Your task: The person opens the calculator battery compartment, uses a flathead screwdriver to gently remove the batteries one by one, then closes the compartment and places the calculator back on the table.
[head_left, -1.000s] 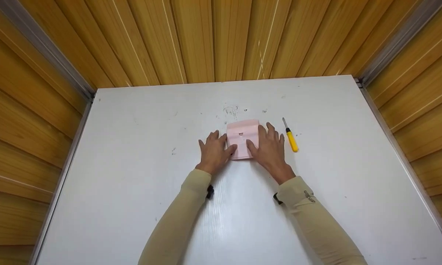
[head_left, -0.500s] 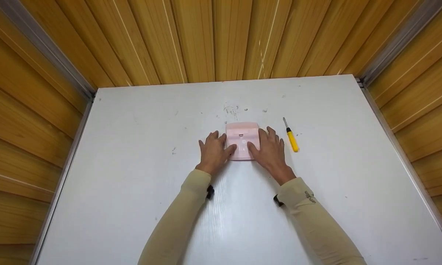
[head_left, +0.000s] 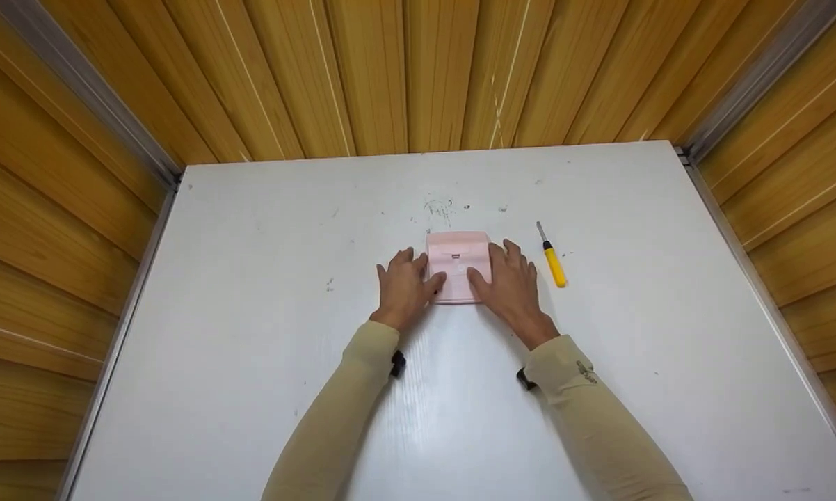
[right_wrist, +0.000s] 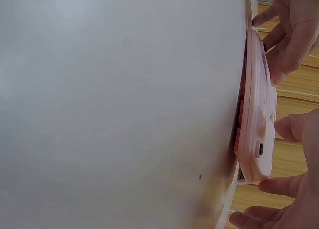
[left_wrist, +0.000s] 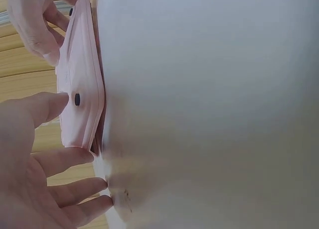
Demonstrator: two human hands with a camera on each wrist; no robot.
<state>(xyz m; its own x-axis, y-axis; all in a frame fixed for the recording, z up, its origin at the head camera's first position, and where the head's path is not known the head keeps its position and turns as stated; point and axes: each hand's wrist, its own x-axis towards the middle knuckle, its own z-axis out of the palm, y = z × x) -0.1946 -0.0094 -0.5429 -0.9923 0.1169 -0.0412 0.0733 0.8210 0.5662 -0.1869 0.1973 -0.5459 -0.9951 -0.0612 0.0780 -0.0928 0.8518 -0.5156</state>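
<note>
A pink calculator (head_left: 458,282) lies face down on the white table, its back up; red keys (right_wrist: 239,139) show under its edge in the right wrist view. Black rubber feet (left_wrist: 77,99) dot its back. My left hand (head_left: 402,287) holds its left side, thumb over the back and forefinger at the edge, the other fingers spread towards the table. On the opposite side my right hand (head_left: 512,284) holds it likewise, thumb on the back and forefinger along the edge. The calculator's front face is hidden.
To the right of my right hand lies a screwdriver (head_left: 554,268) with a yellow handle, its tip pointing away. The white table (head_left: 265,229) carries dark marks beyond the calculator. Wood-patterned walls (head_left: 369,76) close in the back and sides.
The calculator's far edge has come slightly nearer and the calculator now looks flatter on the table. Both hands have kept nearly the same place at its sides. The screwdriver has not moved.
</note>
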